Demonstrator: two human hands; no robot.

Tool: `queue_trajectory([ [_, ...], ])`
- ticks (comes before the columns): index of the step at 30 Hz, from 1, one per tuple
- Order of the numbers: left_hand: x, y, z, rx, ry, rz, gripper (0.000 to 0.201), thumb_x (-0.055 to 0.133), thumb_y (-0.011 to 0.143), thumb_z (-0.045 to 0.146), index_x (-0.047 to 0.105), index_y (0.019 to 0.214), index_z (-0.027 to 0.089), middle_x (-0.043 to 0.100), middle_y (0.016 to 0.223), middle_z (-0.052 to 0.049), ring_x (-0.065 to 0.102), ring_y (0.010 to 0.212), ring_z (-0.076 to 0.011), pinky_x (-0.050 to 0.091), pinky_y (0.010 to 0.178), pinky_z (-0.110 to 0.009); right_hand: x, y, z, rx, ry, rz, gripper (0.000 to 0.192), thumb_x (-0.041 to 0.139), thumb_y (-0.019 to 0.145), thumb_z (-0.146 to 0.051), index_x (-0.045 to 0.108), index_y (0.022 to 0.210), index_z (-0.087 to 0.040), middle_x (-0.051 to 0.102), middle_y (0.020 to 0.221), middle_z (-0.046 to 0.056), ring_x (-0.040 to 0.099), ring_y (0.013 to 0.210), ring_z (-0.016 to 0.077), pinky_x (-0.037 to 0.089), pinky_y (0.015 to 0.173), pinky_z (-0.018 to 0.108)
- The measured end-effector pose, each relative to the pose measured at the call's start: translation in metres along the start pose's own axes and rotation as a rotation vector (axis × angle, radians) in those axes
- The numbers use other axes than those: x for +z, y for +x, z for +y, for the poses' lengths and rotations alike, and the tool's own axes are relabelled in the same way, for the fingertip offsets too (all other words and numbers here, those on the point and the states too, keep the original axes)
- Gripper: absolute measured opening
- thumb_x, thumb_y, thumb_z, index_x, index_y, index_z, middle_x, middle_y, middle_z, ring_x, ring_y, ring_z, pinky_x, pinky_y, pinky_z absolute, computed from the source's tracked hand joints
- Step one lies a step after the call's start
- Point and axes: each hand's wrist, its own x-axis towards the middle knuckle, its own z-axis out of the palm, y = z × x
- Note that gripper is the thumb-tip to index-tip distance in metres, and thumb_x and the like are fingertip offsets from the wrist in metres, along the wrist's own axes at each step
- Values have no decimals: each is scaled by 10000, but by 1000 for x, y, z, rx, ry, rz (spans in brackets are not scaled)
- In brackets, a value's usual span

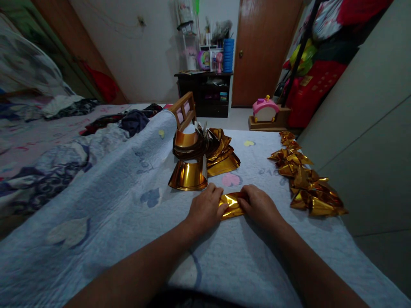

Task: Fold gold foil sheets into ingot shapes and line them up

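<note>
Gold foil, shiny: my feed puts one folded strip [231,209] right between the hands, low on the bed cover [253,164]. Left grip [205,206] has its left end pinched, thumb on top. Right grip [260,204] holds the other end, thumb also on top, fingers curled behind. So both are grasping, same piece; neither hand is nearer.

Key relation: strip's long axis runs left to right, hand to hand, right end a touch farther from me. I judge that line is what matters: any fold or twist works along or across it.

Outward: fanned gold sheets [188,175] sit just beyond the left grip, left hand nearer; can't tell if fingertips touch. A row of folded gold pieces [302,175] lies off to the right, nearer the right hand, well apart from it. Behind the sheets, a small wooden frame [192,105]. Farther: dark cabinet [186,87], brown door [260,51].
</note>
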Motion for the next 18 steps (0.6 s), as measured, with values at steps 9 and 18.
queue_trajectory([
  [9,1,8,-5,-14,-196,18,130,666,820,218,594,926,201,597,994,-41,602,940,-222,466,791,-319,5,-1,5,-26,55,60,202,614,827,-172,604,1026,-206,618,1014,72,595,909,218,422,774,312],
  [18,-1,7,0,35,-591,34,34,626,798,163,603,796,188,625,789,-3,585,784,-181,425,714,-285,0,5,13,53,641,-21,380,645,734,-259,611,1105,-183,651,891,49,620,813,215,491,738,347],
])
